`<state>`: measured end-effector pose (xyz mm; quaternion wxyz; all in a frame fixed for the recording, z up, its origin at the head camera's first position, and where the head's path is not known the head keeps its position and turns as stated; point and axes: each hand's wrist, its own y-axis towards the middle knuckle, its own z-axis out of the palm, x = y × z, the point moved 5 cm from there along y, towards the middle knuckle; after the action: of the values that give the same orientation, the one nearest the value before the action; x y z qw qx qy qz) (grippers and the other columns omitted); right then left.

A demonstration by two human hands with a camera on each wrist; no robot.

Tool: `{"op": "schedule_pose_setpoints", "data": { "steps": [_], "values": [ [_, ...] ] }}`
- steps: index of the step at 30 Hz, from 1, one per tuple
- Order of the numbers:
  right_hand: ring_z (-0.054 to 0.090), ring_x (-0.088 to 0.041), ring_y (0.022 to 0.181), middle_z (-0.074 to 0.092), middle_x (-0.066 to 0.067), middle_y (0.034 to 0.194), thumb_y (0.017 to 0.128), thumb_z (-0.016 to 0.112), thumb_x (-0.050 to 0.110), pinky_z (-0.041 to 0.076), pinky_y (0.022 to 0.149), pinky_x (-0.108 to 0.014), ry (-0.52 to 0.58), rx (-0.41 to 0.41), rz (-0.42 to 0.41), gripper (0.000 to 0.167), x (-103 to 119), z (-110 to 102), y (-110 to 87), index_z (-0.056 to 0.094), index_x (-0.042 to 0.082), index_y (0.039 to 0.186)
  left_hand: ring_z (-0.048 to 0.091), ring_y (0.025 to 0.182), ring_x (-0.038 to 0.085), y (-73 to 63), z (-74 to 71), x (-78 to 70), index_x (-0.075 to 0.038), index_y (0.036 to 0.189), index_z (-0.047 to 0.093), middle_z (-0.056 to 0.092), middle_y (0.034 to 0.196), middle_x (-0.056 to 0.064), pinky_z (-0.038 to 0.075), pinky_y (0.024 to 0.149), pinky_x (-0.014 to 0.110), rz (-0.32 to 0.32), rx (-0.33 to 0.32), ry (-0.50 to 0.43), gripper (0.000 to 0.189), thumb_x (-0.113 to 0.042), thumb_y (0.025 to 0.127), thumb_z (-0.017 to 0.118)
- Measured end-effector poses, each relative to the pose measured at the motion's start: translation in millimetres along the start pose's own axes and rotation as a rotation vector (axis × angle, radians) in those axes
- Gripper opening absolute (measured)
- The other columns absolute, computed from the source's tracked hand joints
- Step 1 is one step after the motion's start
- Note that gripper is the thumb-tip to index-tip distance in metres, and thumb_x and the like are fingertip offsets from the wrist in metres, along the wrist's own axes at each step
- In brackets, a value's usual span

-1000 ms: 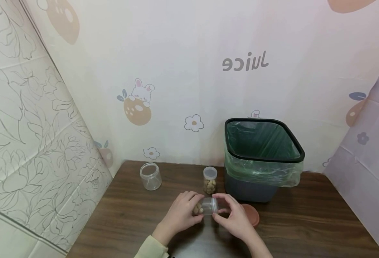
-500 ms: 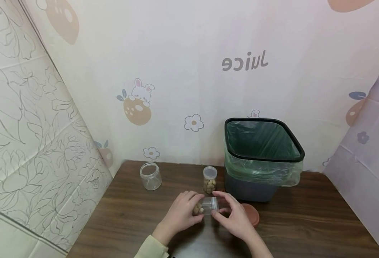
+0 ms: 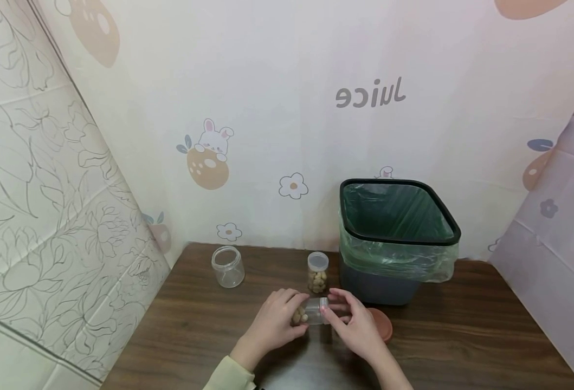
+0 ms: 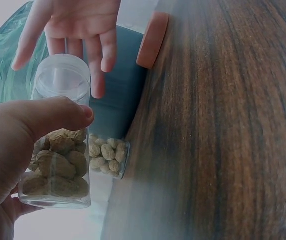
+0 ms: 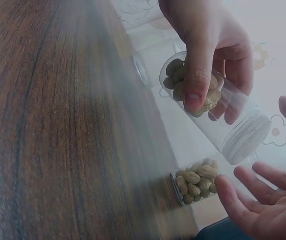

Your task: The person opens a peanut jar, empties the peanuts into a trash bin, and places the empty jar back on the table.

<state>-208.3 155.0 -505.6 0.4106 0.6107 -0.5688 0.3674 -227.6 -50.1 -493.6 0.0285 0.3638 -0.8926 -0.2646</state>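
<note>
My left hand (image 3: 278,318) grips a small clear jar (image 3: 314,312) by its lower part, thumb across the wall in the left wrist view. Unshelled peanuts (image 4: 57,165) fill the jar's bottom part. It lies tipped sideways over the table, its translucent screw lid (image 5: 246,137) on and pointing right. Beside that lid is my right hand (image 3: 357,327), its fingers spread and loosely extended; the right wrist view shows them apart from the lid. A second lidded peanut jar (image 3: 317,275) stands upright just behind.
A wide clear jar without a lid (image 3: 229,269) stands at the back left of the brown table (image 3: 189,336). The dark bin (image 3: 379,284) with a green liner (image 3: 399,257) stands at the back right. In front of it, near my right hand, is a reddish-orange lid (image 3: 382,325).
Earlier my right fingers and thumb were around the jar's lid; now they have loosened and spread off it. My left hand keeps the jar in about the same place.
</note>
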Motion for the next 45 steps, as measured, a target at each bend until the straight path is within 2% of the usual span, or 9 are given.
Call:
{"op": "schedule_pose_setpoints", "data": {
  "steps": [8, 15, 30, 45],
  "values": [
    [0.074, -0.023, 0.114, 0.073, -0.007, 0.134, 0.106, 0.070, 0.045, 0.061, 0.078, -0.029, -0.036, -0.004, 0.062, 0.055, -0.9, -1.9, -0.9, 0.065, 0.006, 0.145, 0.068, 0.106, 0.018, 0.3, -0.2, 0.0, -0.014, 0.130, 0.072, 0.071, 0.117, -0.002, 0.057, 0.095, 0.039, 0.010, -0.019, 0.008, 0.062, -0.035, 0.078, 0.099],
    [0.074, -0.021, 0.111, 0.074, -0.007, 0.134, 0.108, 0.067, 0.047, 0.059, 0.073, -0.029, -0.038, 0.010, 0.069, 0.058, -1.0, -1.6, -0.1, 0.064, 0.003, 0.145, 0.068, 0.104, 0.017, 0.4, 0.3, 0.1, -0.014, 0.130, 0.072, 0.072, 0.116, -0.003, 0.057, 0.093, 0.038, 0.012, -0.023, 0.021, 0.062, -0.035, 0.078, 0.099],
    [0.074, -0.019, 0.107, 0.075, -0.006, 0.130, 0.107, 0.066, 0.054, 0.059, 0.077, -0.033, -0.083, 0.028, 0.098, 0.061, -3.4, 1.4, 0.6, 0.067, 0.005, 0.142, 0.069, 0.108, 0.018, -0.1, 1.4, 0.7, -0.014, 0.132, 0.072, 0.072, 0.119, -0.002, 0.057, 0.097, 0.040, -0.002, -0.005, 0.019, 0.062, -0.036, 0.079, 0.098],
    [0.073, -0.015, 0.103, 0.076, 0.000, 0.122, 0.107, 0.067, 0.052, 0.059, 0.083, -0.035, -0.101, 0.041, 0.084, 0.054, -0.8, 3.2, -0.9, 0.070, 0.007, 0.137, 0.068, 0.108, 0.018, -0.5, 2.0, 1.3, -0.015, 0.132, 0.072, 0.071, 0.119, -0.002, 0.057, 0.098, 0.041, -0.002, -0.008, 0.023, 0.063, -0.036, 0.079, 0.098]
  ]
}}
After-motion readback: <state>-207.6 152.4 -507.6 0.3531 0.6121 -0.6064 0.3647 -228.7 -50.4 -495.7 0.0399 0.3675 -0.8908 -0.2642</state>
